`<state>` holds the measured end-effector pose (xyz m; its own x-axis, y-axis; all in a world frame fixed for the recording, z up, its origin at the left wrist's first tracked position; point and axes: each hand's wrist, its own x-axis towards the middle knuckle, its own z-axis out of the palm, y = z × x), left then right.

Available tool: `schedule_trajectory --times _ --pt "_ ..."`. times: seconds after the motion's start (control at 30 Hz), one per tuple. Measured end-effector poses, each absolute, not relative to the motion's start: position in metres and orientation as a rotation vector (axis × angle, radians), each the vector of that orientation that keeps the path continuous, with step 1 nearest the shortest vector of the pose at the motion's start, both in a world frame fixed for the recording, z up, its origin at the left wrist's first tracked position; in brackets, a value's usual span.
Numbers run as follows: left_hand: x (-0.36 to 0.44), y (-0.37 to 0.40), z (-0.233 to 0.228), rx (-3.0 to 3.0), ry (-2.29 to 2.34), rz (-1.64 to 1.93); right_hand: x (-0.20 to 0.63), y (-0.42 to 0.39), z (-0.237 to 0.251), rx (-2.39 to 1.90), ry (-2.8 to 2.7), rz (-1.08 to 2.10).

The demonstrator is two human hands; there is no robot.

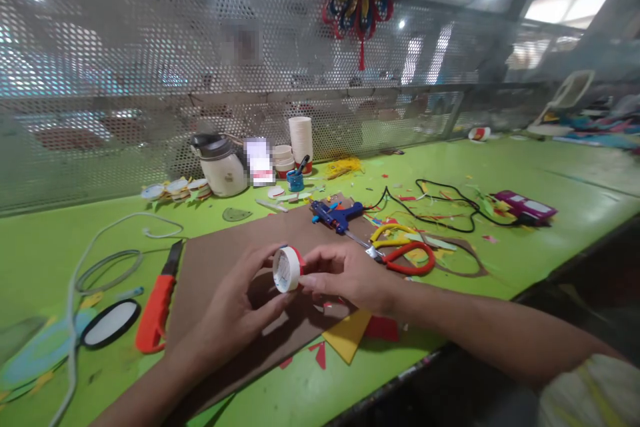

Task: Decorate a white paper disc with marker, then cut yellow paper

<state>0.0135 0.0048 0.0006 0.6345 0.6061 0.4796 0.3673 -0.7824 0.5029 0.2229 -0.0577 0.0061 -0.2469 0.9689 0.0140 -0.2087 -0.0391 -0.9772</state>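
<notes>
Between my hands is a short white paper cup base (287, 270), its round end facing me, with red along its far right edge. My left hand (237, 300) curves around its left side, thumb below and fingers above. From the right, my right hand (350, 277) pinches the red edge between thumb and fingers. Under both hands lies a brown cardboard sheet (220, 273). A blue glue gun (337, 215) rests on the board's far part, and scissors with yellow and red handles (410, 259) lie beyond my right hand.
An orange-handled cutter (157, 310) and a white cable (75, 320) lie left. At the back stand a white kettle (223, 170), stacked paper cups (301, 143) and a blue pot (295, 180). Black cord (450, 223) runs to a purple box (525, 207). Yellow paper (350, 337) lies near.
</notes>
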Motion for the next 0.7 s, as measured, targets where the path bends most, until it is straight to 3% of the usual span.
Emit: schedule_trajectory --times 0.7 --pt "0.018 -0.010 0.009 2.574 0.839 0.876 0.227 -0.053 -0.005 -0.842 -1.034 1.662"
